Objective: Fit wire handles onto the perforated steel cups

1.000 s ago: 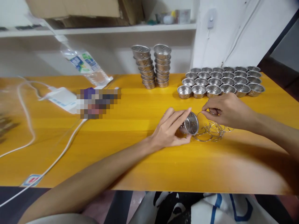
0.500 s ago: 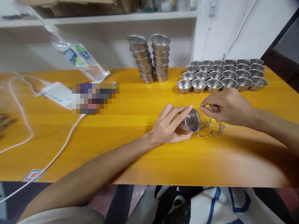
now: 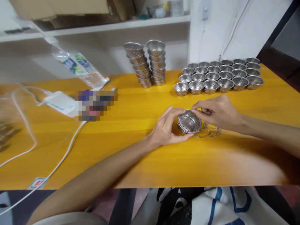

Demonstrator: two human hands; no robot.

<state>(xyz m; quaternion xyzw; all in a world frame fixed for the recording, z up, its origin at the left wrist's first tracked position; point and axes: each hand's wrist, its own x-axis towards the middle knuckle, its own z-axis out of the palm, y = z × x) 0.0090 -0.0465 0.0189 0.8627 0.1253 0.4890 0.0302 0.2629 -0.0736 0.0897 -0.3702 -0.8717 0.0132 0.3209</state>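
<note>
My left hand grips a small perforated metal cup round its left side, thumb below and fingers above. The cup is tilted so that its open mouth faces me. At the cup's upper right rim my right hand is closed in a pinch between thumb and forefinger. Whatever lies in that pinch is too small or hidden to make out. Just behind and to the right of the cup, several thin wire rings lie on the yellow table, partly covered by the cup and my right hand.
Several perforated cups stand in rows at the back right. Two tall leaning cup stacks rise left of them. Further left are a plastic bottle, a white box-like device and a white cable. A shelf runs behind.
The cup has turned from facing right to facing me. My right hand has moved left from the wire beside the cup to its rim. The view has shifted slightly.
</note>
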